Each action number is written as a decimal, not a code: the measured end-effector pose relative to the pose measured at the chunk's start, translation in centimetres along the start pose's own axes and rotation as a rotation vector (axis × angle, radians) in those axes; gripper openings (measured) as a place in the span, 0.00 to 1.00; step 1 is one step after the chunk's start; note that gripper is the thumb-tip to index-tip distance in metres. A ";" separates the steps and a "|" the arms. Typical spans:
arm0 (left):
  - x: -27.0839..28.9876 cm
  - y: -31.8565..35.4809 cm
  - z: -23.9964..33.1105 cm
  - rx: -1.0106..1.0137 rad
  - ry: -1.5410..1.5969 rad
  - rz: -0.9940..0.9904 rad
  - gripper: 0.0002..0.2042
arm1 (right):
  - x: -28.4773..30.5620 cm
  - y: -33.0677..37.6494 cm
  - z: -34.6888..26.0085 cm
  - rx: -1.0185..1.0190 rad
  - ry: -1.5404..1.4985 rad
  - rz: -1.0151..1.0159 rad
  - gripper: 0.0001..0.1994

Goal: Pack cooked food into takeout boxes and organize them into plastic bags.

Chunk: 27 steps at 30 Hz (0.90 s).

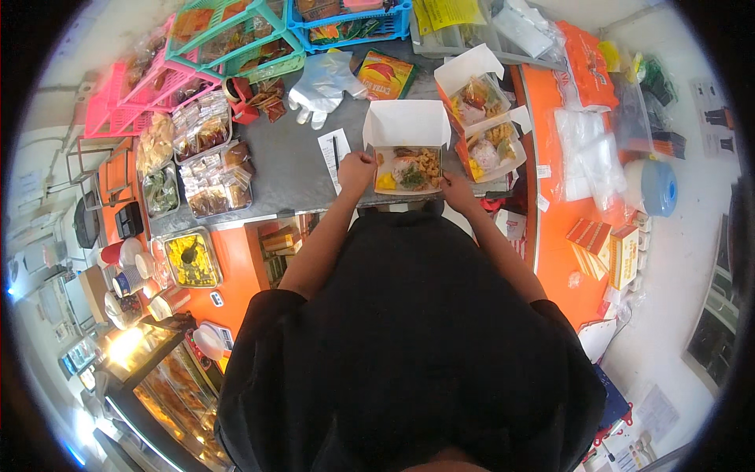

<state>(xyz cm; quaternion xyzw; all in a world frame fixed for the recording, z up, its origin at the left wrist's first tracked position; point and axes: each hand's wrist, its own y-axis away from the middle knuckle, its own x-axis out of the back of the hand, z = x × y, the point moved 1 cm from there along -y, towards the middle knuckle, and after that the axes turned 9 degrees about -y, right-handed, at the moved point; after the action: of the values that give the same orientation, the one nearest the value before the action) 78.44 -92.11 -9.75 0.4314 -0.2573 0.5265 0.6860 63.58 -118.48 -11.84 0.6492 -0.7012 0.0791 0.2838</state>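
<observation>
A white-lined cardboard food box (406,123) stands with its lid up at the near edge of the dark counter, in front of my body. Inside it are rice (406,171) with green topping, brown chunks of food and yellow pieces. My left hand (358,171) is closed at the box's left side, the fingers curled in. At the right front corner my right hand (458,189) pinches the box wall. Left of the box lies a paper slip (330,149) with a black pen (336,149) on it. To the right, two more filled boxes (475,88) stand with lids up.
Behind lie clear plastic gloves (324,85) and a yellow-red packet (386,75). Blue (350,33), green and pink baskets line the back left. Trays of sachets (203,124) stand left, a tray of yellow food (193,258) nearer. Plastic bags (586,157) lie on the orange counter at right.
</observation>
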 end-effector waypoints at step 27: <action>0.1 4.8 -2.6 -0.292 0.379 -0.105 0.23 | -0.1 0.9 -2.7 0.037 0.107 0.116 0.26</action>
<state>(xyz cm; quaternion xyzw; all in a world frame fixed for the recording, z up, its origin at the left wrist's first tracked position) 73.67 -89.45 -9.40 0.2336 -0.1746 0.5190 0.8035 63.48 -116.99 -9.43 0.6073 -0.7201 0.1428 0.3037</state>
